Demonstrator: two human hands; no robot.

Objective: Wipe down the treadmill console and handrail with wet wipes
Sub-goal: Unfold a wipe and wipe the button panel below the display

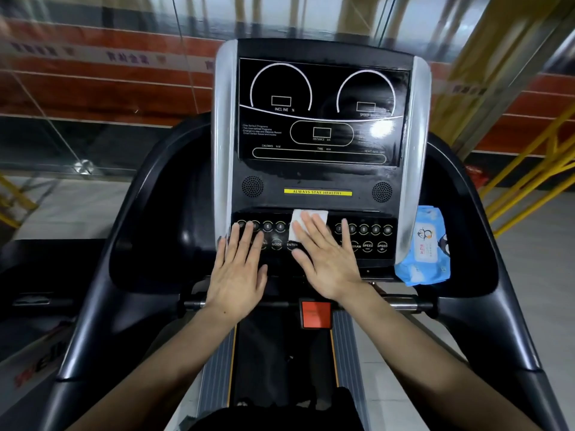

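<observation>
The treadmill console [320,150] fills the middle of the view: a rigid, glossy black panel with silver side trims, the upper display streaked with what looks like moisture. It is fixed and hard, so it will take firm pressure, though the smooth face probably lets a damp cloth slide easily. The curved black handrail [124,231] sweeps round both sides, thick and stiff, likely best wiped by wrapping the cloth round it.

A blue wet wipe pack [424,247] leans at the console's right edge, soft-sided and light; it would crumple under a squeeze and seems best held by its sides.

The right hand [326,259] lies flat on the button row [314,236] at the foot of the console, its fingers [308,228] straight and spread, pressing the white wet wipe [306,220] against the panel rather than gripping it. The wipe is thin, limp and damp by the look of it; it will bunch or fold if dragged by a corner, so an open palm over its middle suits it.

The left hand [239,272] rests just beside it, fingers straight and loosely spread over the left buttons, holding nothing.
</observation>
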